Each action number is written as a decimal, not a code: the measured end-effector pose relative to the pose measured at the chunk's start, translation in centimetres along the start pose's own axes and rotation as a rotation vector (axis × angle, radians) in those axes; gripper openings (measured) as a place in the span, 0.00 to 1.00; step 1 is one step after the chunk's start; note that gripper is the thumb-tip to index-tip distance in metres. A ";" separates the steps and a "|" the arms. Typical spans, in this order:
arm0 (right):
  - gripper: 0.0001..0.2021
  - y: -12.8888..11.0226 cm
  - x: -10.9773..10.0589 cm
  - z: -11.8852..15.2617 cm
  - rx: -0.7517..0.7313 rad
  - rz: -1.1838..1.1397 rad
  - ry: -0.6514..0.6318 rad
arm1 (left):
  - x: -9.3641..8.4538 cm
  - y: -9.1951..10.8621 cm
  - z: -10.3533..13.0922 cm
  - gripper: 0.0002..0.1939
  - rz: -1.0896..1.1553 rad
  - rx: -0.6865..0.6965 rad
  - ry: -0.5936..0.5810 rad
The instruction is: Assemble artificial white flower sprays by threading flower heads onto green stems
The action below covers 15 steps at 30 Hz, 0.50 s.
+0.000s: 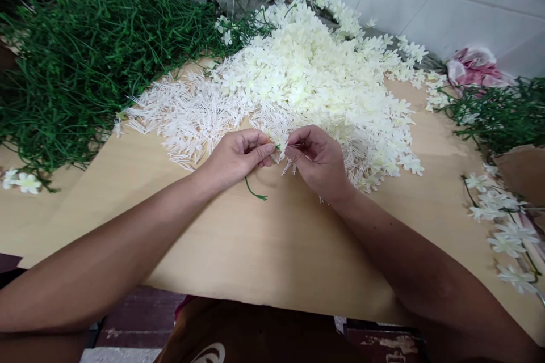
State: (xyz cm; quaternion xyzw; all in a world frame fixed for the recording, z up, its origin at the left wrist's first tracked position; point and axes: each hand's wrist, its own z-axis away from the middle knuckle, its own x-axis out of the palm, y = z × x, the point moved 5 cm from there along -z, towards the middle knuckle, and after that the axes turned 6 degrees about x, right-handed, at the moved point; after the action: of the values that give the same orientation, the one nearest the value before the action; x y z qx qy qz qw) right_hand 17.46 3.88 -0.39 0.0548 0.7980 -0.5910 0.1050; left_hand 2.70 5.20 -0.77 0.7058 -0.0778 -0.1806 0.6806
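Note:
Over the front middle of the board, my hands meet with their fingertips close together. My left hand [242,156] pinches a green plastic stem [254,191] between thumb and fingers; its loose end hangs below the palm. At the fingertips of my right hand [320,160], also closed in a pinch, is a small white artificial flower [280,145]. Just behind the hands lie a heap of thin white stamen-like sticks [183,110] and a large pile of cream-white flower heads [315,62].
A big mass of green stems [80,62] covers the left side. More green stems [506,110] lie at the right, near finished-looking flower sprays [506,232] and a brown cardboard piece [523,173]. White wall tiles [447,11] rise behind the cardboard-coloured board [238,255].

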 end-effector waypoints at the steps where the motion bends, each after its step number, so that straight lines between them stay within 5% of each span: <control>1: 0.04 -0.3 -0.1 0.1 -0.027 0.055 0.003 | 0.0 0.1 0.0 0.08 -0.018 0.014 -0.003; 9: 0.05 -1.6 0.3 0.6 -0.265 0.403 0.011 | -0.2 0.0 -0.1 0.09 -0.092 0.005 0.004; 15: 0.04 -1.2 0.6 0.8 -0.246 0.374 0.009 | 0.2 -0.3 -0.2 0.08 -0.047 -0.068 0.009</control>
State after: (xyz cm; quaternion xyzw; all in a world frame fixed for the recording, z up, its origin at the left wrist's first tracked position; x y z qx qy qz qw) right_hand 16.69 2.75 0.36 0.1912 0.8404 -0.4594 0.2149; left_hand 2.88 5.37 -1.06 0.6845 -0.0521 -0.1959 0.7002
